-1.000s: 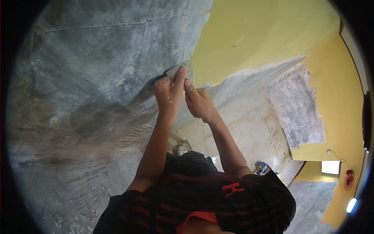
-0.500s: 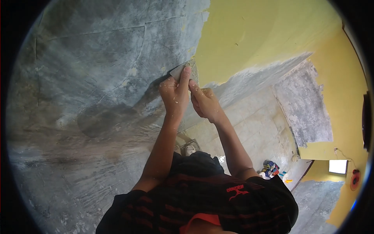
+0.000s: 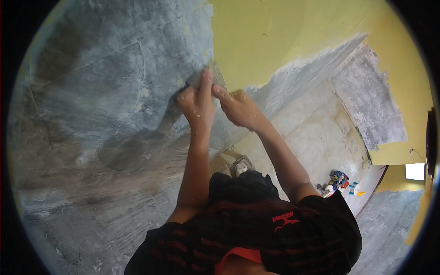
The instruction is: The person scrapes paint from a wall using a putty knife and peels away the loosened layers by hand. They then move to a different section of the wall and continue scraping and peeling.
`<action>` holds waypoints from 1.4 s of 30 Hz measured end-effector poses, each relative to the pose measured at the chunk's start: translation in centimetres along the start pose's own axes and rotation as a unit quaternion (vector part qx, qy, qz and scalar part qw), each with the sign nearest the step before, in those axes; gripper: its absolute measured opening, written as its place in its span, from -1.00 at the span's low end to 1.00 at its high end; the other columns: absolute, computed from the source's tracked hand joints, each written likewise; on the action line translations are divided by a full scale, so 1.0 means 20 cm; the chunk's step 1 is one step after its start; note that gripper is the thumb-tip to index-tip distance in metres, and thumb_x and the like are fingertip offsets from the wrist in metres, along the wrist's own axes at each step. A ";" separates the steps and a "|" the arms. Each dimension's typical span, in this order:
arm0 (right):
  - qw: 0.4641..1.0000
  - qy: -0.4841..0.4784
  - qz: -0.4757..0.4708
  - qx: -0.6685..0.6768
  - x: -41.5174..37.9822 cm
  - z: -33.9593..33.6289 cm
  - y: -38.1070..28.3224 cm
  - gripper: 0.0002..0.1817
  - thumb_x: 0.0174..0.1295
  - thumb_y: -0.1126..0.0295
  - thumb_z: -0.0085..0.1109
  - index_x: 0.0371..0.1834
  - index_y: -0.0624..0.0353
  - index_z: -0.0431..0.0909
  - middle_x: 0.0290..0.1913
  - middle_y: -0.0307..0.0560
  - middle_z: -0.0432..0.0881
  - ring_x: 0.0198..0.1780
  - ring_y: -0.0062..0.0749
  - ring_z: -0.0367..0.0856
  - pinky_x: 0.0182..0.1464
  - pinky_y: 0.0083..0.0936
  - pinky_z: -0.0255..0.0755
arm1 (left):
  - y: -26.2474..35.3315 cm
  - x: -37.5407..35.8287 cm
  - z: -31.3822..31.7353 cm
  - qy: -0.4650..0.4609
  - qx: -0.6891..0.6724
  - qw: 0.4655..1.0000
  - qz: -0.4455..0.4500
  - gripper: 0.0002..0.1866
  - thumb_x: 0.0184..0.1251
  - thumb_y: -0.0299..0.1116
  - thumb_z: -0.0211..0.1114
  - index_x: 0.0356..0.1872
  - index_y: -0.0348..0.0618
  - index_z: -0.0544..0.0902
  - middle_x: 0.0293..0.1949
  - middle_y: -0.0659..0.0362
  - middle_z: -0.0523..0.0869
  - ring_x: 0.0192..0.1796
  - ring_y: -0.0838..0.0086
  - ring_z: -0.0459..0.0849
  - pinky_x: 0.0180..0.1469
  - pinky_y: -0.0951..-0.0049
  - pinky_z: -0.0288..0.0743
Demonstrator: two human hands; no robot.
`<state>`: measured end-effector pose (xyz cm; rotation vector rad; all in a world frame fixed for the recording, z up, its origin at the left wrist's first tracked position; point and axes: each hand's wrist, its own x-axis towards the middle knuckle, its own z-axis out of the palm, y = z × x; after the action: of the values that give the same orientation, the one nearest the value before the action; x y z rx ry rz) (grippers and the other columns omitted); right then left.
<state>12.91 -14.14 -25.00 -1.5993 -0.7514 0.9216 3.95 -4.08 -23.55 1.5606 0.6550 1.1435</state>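
Observation:
A flat metal scraper blade (image 3: 196,79) lies against the wall where grey bare plaster (image 3: 114,68) meets yellow paint (image 3: 284,36). My left hand (image 3: 198,106) grips it, thumb stretched up along the face and the other fingers curled beneath. Close beside, my right hand (image 3: 239,109) is closed at the blade's lower right side, with thumb and fingers pinched together. My hands and the blur cover much of the scraper. Pale flakes speckle my left hand and wrist.
Tiled floor (image 3: 316,130) lies below, with my shoes (image 3: 239,168) near the wall's foot. Cans and other items (image 3: 338,181) stand on the floor at right. Another partly stripped wall (image 3: 371,96) rises beyond, and a red round object (image 3: 431,195) is not visible clearly.
Both hands and the scraper have shifted slightly up and left in view, still against the paint's edge. The camera view has also turned, moving the floor items right and up.

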 end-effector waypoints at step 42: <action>0.970 -0.014 0.088 0.228 -0.41 0.22 0.73 -0.48 0.67 -0.11 0.01 -0.14 0.18 0.61 -0.58 -0.47 0.24 -0.59 -0.73 0.15 -0.53 -0.60 0.06 | -0.66 -0.48 -0.22 -0.094 0.009 0.980 -0.177 -0.34 0.60 -0.03 0.39 -0.73 -0.24 0.55 -0.65 0.41 0.49 -0.53 0.70 0.33 -0.48 0.42 0.17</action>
<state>5.08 -22.07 -38.18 -1.2580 -0.3807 1.1533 -2.01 -6.33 -39.28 1.4725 0.7782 0.7179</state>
